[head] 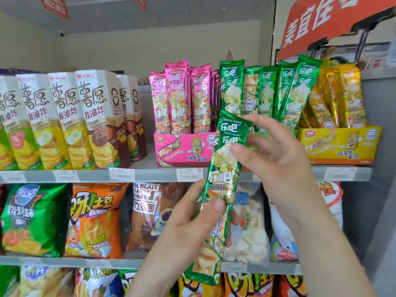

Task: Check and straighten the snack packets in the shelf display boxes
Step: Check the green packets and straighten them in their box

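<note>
A long green snack packet (222,179) is held upright in front of the shelf. My left hand (188,228) grips its lower half, thumb across the front. My right hand (272,155) pinches its upper part, thumb on the front, fingers behind. On the top shelf stand three display boxes: a pink box (182,148) of pink packets (182,97), a green box mostly hidden behind my right hand holding green packets (267,91), some leaning right, and a yellow box (340,144) with gold packets (340,95).
Tall chip cartons (64,118) fill the top shelf's left. The shelf below holds chip bags (94,219). Price tags line the grey shelf edge (150,174). A red sign (334,20) hangs at upper right; a grey upright (377,168) bounds the shelf's right side.
</note>
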The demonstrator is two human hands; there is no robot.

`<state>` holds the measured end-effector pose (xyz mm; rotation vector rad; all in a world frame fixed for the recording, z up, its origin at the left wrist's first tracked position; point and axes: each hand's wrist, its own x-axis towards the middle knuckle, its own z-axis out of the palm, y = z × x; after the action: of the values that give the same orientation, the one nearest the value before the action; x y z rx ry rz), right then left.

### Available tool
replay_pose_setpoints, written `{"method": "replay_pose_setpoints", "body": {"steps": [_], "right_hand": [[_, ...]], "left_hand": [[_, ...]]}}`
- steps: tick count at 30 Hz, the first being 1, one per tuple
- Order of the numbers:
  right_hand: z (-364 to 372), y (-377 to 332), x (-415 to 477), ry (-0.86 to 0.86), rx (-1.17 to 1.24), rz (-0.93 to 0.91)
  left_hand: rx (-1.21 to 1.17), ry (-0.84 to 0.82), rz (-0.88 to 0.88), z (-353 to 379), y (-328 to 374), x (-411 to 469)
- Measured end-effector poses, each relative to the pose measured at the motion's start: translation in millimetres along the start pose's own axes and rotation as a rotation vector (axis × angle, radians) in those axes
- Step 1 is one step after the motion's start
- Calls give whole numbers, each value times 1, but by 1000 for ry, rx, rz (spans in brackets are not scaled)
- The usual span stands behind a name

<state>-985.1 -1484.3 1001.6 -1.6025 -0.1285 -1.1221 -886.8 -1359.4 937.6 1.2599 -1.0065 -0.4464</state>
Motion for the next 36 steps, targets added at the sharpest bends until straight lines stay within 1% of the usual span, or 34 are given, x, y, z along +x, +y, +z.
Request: {"method": "replay_pose_setpoints", "body": {"steps": [1, 3, 6, 7, 8, 10, 12, 14, 15, 18, 20, 22, 23, 25, 27, 31, 36], "right_hand": [[1, 1, 0, 10, 10, -3], [1, 4, 1, 65, 5, 5], [-7, 5, 7, 234, 25, -3], [-12, 4, 10, 292, 55, 2], [-17, 3, 12, 339, 88, 17], [-26, 4, 16, 381, 183, 60], [-31, 9, 17, 361, 323, 99], [-34, 14, 15, 324, 428, 125], [-34, 16, 13, 309, 456, 133], [-43, 16, 9, 268, 409, 175], [-50, 12, 5, 247, 307, 236], [-53, 10, 0, 241, 187, 227], [-53, 11, -3, 236, 151, 191], [-51, 15, -11, 255, 173, 145], [-51, 20, -16, 283, 231, 147], [-53, 20, -19, 307, 257, 162], [-57, 20, -19, 311, 282, 144]], "left_hand": [[14, -79, 33, -3, -2, -7], [3, -195, 13, -7, -4, -23], [-46, -315, 5, -10, -7, -27], [-35, -310, 12, -11, -9, -27], [-28, -275, 27, -11, -12, -29], [-72, -145, 60, -11, -19, -32], [-187, -21, 50, -9, -24, -32], [-282, 51, 34, -5, -25, -30], [-290, 79, 39, -3, -24, -29], [-180, 209, 127, -1, -19, -33], [-100, 313, 175, -4, -15, -36], [-46, 385, 207, -6, -12, -38], [-56, 400, 225, -7, -11, -39], [-85, 399, 254, -7, -7, -40], [-69, 399, 274, -6, -6, -41], [-41, 372, 296, -6, -7, -42], [-103, 312, 286, -8, -8, -43]]}}
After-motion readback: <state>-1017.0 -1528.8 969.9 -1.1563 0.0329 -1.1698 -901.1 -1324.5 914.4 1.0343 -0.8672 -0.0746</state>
